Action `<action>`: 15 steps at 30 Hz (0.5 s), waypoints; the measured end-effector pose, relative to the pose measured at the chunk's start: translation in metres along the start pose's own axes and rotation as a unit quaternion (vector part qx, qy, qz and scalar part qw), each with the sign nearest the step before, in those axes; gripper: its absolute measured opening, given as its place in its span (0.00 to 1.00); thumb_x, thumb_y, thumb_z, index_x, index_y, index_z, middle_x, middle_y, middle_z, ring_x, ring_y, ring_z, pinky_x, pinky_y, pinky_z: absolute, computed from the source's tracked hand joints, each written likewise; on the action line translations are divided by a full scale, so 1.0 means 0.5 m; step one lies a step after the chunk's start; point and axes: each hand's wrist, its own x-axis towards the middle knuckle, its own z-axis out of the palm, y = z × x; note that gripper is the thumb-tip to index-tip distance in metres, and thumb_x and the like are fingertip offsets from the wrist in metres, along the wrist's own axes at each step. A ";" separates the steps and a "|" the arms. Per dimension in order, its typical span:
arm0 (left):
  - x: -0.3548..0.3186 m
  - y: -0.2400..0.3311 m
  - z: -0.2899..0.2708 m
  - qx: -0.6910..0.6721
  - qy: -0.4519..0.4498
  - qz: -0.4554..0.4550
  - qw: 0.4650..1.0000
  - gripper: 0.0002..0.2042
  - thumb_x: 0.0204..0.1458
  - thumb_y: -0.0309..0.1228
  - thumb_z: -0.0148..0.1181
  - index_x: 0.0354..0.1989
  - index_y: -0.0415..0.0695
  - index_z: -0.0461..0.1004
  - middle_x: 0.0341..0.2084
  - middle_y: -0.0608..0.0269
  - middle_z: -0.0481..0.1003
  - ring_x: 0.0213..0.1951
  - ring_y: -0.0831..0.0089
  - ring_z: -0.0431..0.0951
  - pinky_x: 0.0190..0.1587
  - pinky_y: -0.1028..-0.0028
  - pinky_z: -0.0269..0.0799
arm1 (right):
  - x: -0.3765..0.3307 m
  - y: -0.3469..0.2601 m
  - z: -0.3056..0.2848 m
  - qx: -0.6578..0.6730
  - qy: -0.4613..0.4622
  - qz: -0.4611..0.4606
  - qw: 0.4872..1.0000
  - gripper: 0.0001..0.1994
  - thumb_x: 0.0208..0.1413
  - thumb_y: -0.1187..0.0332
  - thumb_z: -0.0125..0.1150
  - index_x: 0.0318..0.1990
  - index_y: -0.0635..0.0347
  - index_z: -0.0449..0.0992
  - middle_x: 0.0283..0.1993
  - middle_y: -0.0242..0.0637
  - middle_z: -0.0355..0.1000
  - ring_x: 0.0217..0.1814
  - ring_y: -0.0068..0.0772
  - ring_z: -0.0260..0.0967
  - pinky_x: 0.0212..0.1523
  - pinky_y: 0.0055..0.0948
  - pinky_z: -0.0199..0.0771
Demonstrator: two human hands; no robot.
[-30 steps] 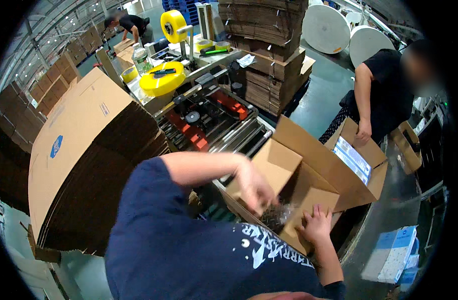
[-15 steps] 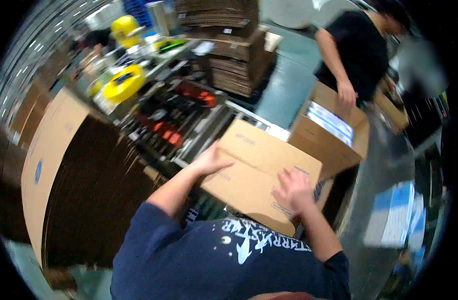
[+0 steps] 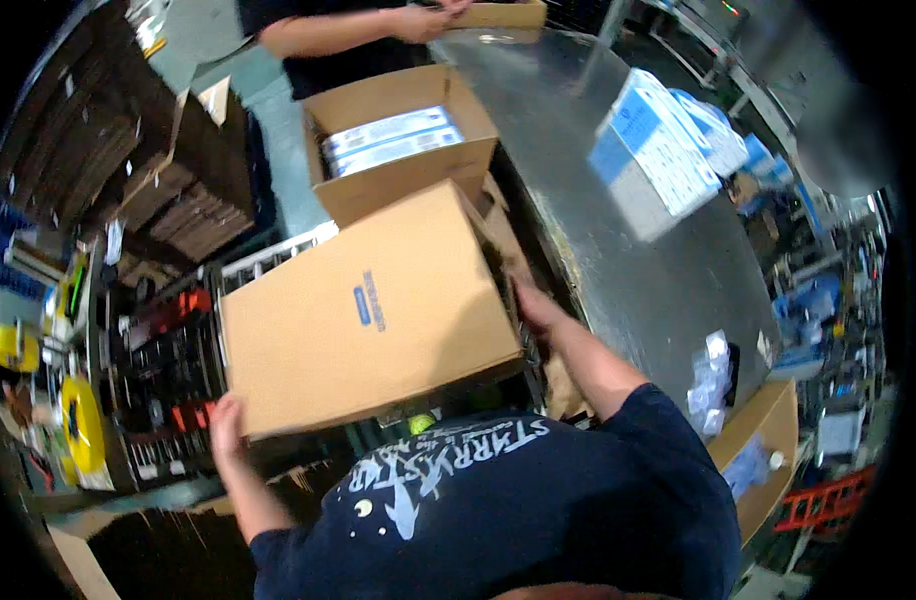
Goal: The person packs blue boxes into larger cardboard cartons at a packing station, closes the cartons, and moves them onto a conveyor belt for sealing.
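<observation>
A brown cardboard box [image 3: 368, 310] is held in front of me, tilted, with a broad face carrying a small blue print turned up. My left hand [image 3: 228, 428] grips its near left corner. On the opposite side my right hand [image 3: 538, 306] holds the right edge, its fingers partly hidden by the box. Just beyond stands an open cardboard box [image 3: 406, 165] with white-and-blue packs [image 3: 396, 138] inside. Behind that, a co-worker's hands [image 3: 428, 20] are near another carton at the top edge.
To the right runs a dark metal table [image 3: 578, 190] bearing white-and-blue packs [image 3: 668, 150] and crumpled clear plastic [image 3: 711, 385]. Left are a taping machine [image 3: 158, 370] with orange parts, a yellow tape roll [image 3: 81, 425] and stacked flat cartons [image 3: 78, 130]. An open carton [image 3: 773, 450] stands lower right.
The view has swung right. The box has been turned so a different broad face shows. My right hand has gone from lying on top to its right edge; my left now holds the near left corner.
</observation>
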 end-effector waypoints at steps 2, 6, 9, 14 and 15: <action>-0.025 0.151 -0.018 0.042 -0.051 0.084 0.994 0.18 0.47 0.31 0.48 0.45 0.32 0.68 0.40 0.56 0.73 0.42 0.68 0.74 0.47 0.71 0.67 | -0.038 -0.027 0.080 0.036 -0.104 -0.072 0.991 0.29 0.59 0.49 0.37 0.63 0.54 0.48 0.65 0.32 0.46 0.68 0.28 0.38 0.62 0.30 0.44; -0.058 0.241 0.260 0.186 -0.115 0.117 0.969 0.18 0.48 0.33 0.49 0.46 0.35 0.68 0.43 0.59 0.71 0.44 0.71 0.71 0.49 0.72 0.64 | -0.085 -0.089 0.131 0.025 -0.203 -0.242 0.948 0.30 0.56 0.54 0.45 0.63 0.59 0.48 0.65 0.40 0.45 0.68 0.34 0.39 0.65 0.32 0.38; -0.062 0.215 0.414 0.233 -0.657 0.215 0.684 0.24 0.56 0.42 0.45 0.54 0.36 0.60 0.51 0.47 0.65 0.53 0.57 0.65 0.55 0.68 0.58 | -0.106 -0.165 0.130 -0.160 -0.121 -0.376 0.905 0.33 0.54 0.55 0.49 0.63 0.60 0.48 0.65 0.42 0.46 0.68 0.35 0.40 0.65 0.33 0.39; 0.003 0.016 0.374 0.565 -0.351 0.220 0.714 0.23 0.51 0.39 0.51 0.54 0.43 0.63 0.55 0.49 0.60 0.58 0.52 0.58 0.57 0.59 0.54 | -0.152 -0.144 -0.107 -0.183 0.085 -0.103 0.974 0.34 0.44 0.79 0.46 0.61 0.34 0.56 0.59 0.30 0.60 0.50 0.28 0.64 0.48 0.27 0.64; 0.002 -0.017 0.372 0.619 -0.356 0.260 0.650 0.23 0.50 0.42 0.52 0.54 0.47 0.64 0.57 0.51 0.57 0.59 0.52 0.54 0.57 0.52 0.48 | -0.144 -0.090 -0.170 -0.378 0.244 -0.141 0.882 0.30 0.45 0.77 0.47 0.59 0.37 0.60 0.55 0.36 0.64 0.50 0.34 0.65 0.50 0.29 0.64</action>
